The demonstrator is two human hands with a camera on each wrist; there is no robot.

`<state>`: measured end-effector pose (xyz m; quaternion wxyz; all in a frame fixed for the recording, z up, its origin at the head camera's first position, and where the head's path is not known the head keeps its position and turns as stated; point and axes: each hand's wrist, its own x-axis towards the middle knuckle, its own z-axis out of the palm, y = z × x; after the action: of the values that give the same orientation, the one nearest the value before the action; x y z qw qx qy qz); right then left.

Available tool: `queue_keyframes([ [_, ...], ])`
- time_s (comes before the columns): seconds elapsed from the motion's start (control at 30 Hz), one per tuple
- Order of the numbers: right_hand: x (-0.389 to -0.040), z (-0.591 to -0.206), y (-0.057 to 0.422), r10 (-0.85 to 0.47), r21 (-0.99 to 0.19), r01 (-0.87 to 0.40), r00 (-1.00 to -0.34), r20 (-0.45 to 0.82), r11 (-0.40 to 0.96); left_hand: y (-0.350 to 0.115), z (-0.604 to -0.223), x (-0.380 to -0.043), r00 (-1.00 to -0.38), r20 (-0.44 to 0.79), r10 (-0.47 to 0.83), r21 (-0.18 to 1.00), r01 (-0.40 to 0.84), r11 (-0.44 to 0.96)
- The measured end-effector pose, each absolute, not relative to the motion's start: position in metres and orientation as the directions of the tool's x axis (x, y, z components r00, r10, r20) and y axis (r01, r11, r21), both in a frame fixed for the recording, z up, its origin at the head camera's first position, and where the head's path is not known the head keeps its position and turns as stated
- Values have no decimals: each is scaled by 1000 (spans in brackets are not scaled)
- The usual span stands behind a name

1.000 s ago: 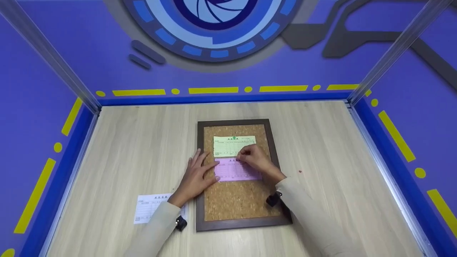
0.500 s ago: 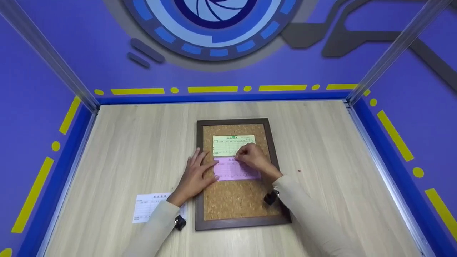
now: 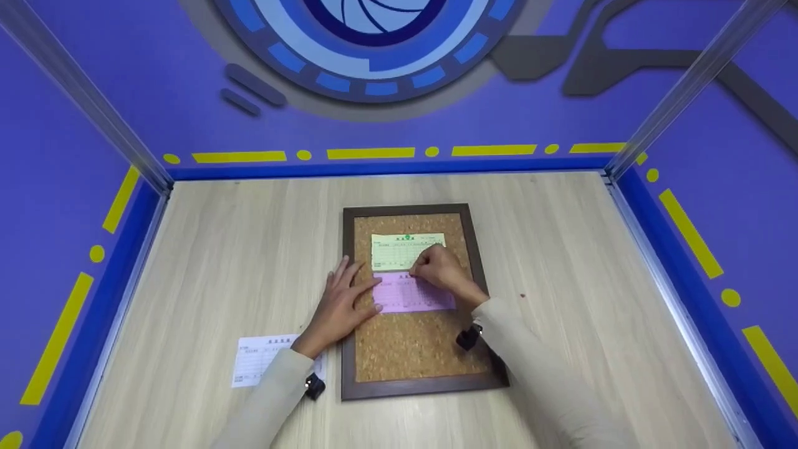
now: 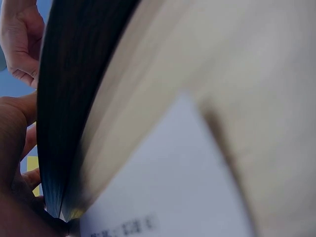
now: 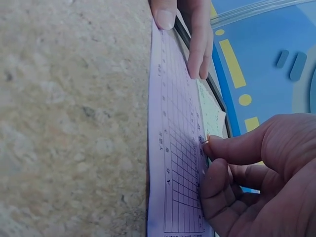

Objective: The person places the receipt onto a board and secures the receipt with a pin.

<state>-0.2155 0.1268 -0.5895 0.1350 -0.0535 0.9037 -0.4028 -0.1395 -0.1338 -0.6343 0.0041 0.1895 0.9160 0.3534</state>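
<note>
A pink printed slip (image 3: 414,296) lies on a dark-framed cork board (image 3: 411,358), just below a pale green slip (image 3: 389,252). A green pin (image 3: 408,237) sits at the green slip's top edge. With fingers spread, my left hand (image 3: 340,308) rests over the board's left frame; its thumb and index fingertip press the pink slip's left edge. My right hand (image 3: 439,268) pinches a small orange push pin (image 5: 208,139) between thumb and fingers at the pink slip's top edge. Its metal point shows by the paper; I cannot tell how deep it sits.
A white printed slip (image 3: 252,362) lies on the table left of the board, partly under my left forearm. A tiny red object (image 3: 522,295) lies on the table to the right. Blue panels (image 3: 386,140) enclose the back and sides.
My right wrist has shifted slightly up and left, while its fingertips stay at the pink slip's top edge. The left hand holds the same place on the slip.
</note>
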Motion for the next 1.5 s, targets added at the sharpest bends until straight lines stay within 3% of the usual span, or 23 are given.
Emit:
queue_keyframes([
  [0.77, -214, -591, 122, -173, -701, 28, -961, -214, 712, -133, -637, -137, -931, 120, 344, 648, 336, 684],
  [0.97, -228, -615, 129, -214, -722, -17, -959, -183, 691, -134, -637, -138, -935, 104, 340, 643, 324, 694],
  [1.23, -216, -587, 122, -186, -699, 14, -960, -209, 715, -133, -633, -140, -939, 81, 334, 639, 307, 706],
  [1.5, -217, -597, 124, -182, -698, -22, -971, -156, 716, -132, -632, -140, -936, 83, 341, 643, 312, 700],
])
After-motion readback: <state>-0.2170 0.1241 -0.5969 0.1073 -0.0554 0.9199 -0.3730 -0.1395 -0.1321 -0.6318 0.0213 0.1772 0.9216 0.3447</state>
